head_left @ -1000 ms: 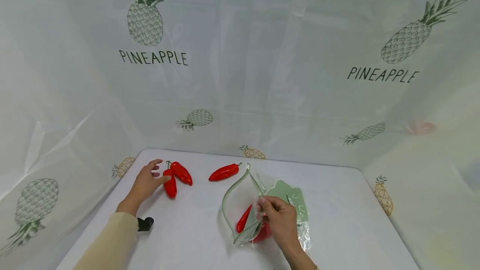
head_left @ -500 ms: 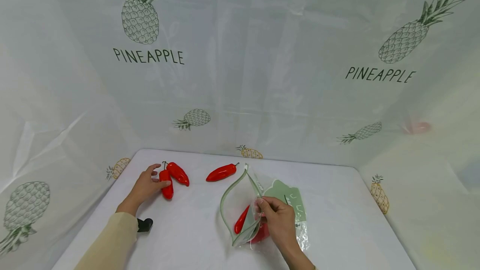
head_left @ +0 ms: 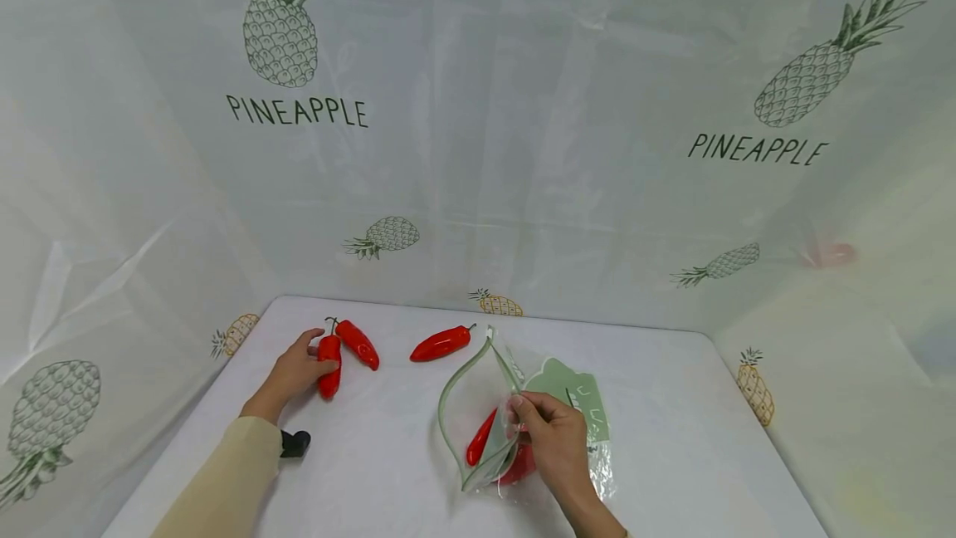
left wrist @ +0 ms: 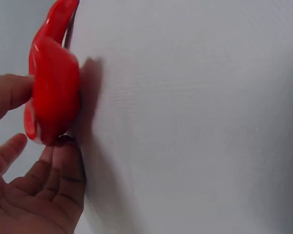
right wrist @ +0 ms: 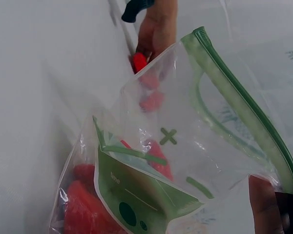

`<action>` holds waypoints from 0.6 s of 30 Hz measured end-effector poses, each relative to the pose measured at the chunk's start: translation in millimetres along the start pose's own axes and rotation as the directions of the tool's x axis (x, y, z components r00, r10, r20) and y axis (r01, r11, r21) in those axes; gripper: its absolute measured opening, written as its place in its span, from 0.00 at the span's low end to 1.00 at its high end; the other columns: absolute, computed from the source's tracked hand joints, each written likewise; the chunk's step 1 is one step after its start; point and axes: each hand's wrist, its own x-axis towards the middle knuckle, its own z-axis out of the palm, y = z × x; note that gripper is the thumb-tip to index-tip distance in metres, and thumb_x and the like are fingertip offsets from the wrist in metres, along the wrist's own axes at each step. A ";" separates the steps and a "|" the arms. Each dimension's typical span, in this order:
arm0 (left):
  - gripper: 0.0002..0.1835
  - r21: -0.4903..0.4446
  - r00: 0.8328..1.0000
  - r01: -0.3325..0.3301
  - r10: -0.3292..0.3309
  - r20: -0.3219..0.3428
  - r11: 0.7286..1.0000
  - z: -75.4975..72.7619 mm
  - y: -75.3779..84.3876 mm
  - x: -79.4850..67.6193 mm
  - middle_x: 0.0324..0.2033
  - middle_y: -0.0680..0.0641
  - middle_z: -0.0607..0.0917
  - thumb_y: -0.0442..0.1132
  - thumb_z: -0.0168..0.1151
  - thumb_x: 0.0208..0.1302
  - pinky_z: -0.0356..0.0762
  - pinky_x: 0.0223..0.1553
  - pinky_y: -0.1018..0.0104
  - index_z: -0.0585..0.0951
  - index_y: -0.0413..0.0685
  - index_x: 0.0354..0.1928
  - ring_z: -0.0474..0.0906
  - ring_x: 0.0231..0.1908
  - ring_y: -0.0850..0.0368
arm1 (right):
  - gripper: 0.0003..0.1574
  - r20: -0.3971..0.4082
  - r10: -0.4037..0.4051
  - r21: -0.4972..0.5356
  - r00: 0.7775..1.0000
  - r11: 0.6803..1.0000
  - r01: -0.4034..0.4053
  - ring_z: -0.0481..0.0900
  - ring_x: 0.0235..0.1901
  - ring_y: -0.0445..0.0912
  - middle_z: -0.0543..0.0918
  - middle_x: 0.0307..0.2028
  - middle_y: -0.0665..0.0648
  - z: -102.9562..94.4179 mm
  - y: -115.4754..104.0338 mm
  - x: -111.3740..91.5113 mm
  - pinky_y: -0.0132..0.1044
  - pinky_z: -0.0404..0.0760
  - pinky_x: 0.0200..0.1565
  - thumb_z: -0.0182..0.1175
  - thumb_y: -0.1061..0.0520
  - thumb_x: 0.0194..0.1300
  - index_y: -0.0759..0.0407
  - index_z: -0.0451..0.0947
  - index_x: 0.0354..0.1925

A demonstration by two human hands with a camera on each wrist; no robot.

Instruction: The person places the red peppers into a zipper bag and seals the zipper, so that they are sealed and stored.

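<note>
At the table's far left, my left hand (head_left: pixel 293 372) holds a red pepper (head_left: pixel 329 380) with a green stem between thumb and fingers. The left wrist view shows the thumb on one side of this pepper (left wrist: pixel 58 92) and fingertips at its lower end. A second red pepper (head_left: pixel 358 344) lies just beside it. My right hand (head_left: pixel 560 438) pinches the edge of a clear zip bag (head_left: pixel 442 413) with a green rim, its mouth spread wide. Inside the bag show red peppers (head_left: pixel 481 438); the right wrist view shows more red (right wrist: pixel 85 204) through the plastic.
Another red pepper (head_left: pixel 441 344) lies at the back, behind the bag. A green printed panel (head_left: pixel 586 393) of the bag spreads on the white table (head_left: pixel 695 438). Sheeting with pineapple prints (head_left: pixel 523 106) walls the table in. A black piece (head_left: pixel 295 443) juts beside the left cuff.
My left hand's fingers have closed around the nearer left pepper, which has swung slightly away from its neighbour. The right hand and bag stay about the same.
</note>
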 end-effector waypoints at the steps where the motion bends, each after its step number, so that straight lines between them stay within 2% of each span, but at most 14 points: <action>1: 0.47 0.001 1.000 0.005 -0.005 0.007 1.000 -0.9 0.4 -0.9 0.67 0.24 0.68 0.42 0.65 0.71 0.79 0.62 0.34 0.50 0.40 0.82 0.72 0.62 0.29 | 0.06 0.001 0.000 0.000 1.000 1.000 0.000 0.87 0.27 0.45 0.89 0.32 0.62 0.1 -0.4 -0.4 0.37 0.91 0.33 0.69 0.62 0.70 0.62 0.90 0.42; 5: 0.49 -0.023 0.999 0.035 -0.034 0.030 0.999 -6.2 2.4 -5.1 0.70 0.23 0.63 0.38 0.62 0.69 0.78 0.63 0.33 0.45 0.42 0.84 0.66 0.65 0.27 | 0.06 0.004 -0.001 0.008 1.000 1.000 0.001 0.87 0.27 0.45 0.89 0.32 0.62 -0.1 -2.8 -2.0 0.37 0.91 0.32 0.69 0.62 0.70 0.63 0.90 0.41; 8: 0.49 -0.043 0.999 0.034 -0.033 0.020 0.998 -9.8 2.9 -8.6 0.70 0.24 0.62 0.38 0.62 0.69 0.80 0.62 0.35 0.46 0.44 0.84 0.64 0.65 0.27 | 0.08 0.009 -0.007 0.019 1.000 1.000 0.007 0.87 0.27 0.44 0.89 0.32 0.63 -0.5 -4.0 -2.9 0.37 0.90 0.32 0.69 0.61 0.70 0.66 0.90 0.42; 13: 0.45 -0.054 0.999 -0.032 0.030 -0.043 0.998 -11.7 3.7 -16.0 0.69 0.25 0.65 0.38 0.64 0.71 0.85 0.57 0.41 0.51 0.44 0.83 0.69 0.64 0.27 | 0.09 0.013 -0.011 0.027 1.000 1.000 0.010 0.86 0.27 0.43 0.89 0.32 0.63 -0.6 -4.6 -3.8 0.37 0.90 0.31 0.69 0.62 0.69 0.67 0.89 0.43; 18: 0.46 -0.041 0.989 -0.097 0.092 -0.115 0.994 -10.4 11.1 -26.7 0.71 0.25 0.65 0.39 0.66 0.72 0.85 0.57 0.40 0.50 0.46 0.83 0.69 0.66 0.25 | 0.08 0.011 -0.020 0.014 1.000 1.000 0.020 0.85 0.27 0.42 0.89 0.31 0.61 0.3 -4.6 -4.1 0.38 0.90 0.31 0.69 0.62 0.70 0.68 0.89 0.42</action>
